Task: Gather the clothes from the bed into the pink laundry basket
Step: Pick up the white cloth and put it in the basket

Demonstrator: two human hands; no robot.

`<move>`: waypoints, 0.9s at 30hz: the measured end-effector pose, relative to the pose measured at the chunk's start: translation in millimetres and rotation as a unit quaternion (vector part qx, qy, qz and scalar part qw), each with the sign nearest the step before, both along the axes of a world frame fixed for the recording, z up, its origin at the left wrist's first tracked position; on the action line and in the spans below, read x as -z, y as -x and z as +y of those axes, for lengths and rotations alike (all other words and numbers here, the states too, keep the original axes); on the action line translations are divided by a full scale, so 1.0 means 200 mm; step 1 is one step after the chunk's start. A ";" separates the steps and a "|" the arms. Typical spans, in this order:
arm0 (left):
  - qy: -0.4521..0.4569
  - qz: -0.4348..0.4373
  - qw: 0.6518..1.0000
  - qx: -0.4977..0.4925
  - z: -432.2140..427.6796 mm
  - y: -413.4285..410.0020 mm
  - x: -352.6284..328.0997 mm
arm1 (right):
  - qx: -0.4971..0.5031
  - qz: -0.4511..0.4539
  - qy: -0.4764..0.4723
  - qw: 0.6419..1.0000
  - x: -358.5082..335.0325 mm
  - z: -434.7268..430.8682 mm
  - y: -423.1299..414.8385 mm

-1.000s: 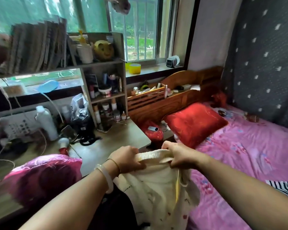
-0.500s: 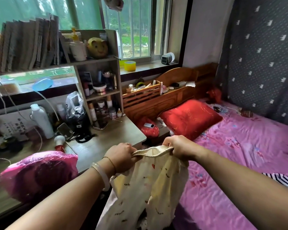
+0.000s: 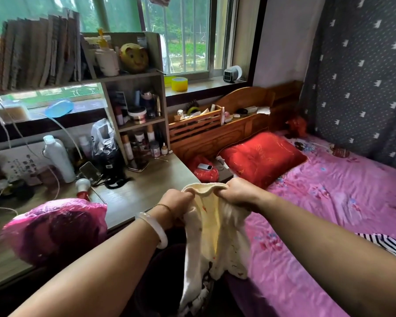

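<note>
Cream garment [image 3: 215,227]: hangs between left hand [image 3: 177,202] and right hand [image 3: 234,193], both clenched on its ribbed top edge, in the gap between desk [image 3: 144,191] edge and bed [image 3: 329,202] edge.

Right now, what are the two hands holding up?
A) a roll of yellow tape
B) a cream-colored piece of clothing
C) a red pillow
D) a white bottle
B: the left hand and the right hand each grip the top edge of the cream garment, which hangs down between them beside the bed.
</note>
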State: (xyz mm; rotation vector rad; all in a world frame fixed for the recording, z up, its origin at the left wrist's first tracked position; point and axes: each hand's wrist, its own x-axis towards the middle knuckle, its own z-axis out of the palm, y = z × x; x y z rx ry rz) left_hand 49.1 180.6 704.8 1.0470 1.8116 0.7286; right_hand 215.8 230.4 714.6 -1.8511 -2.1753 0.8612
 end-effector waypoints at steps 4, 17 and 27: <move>0.031 -0.307 0.950 -0.055 0.02 -0.11 -0.06 | -0.016 0.208 0.158 0.965 -0.04 -0.06 0.07; 0.037 0.029 0.983 0.175 0.03 0.19 0.11 | -0.152 0.170 0.073 0.971 -0.09 -0.02 -0.05; -0.062 -0.254 0.956 0.131 -0.06 0.16 0.14 | -0.078 0.626 0.239 0.738 -0.25 0.12 -0.18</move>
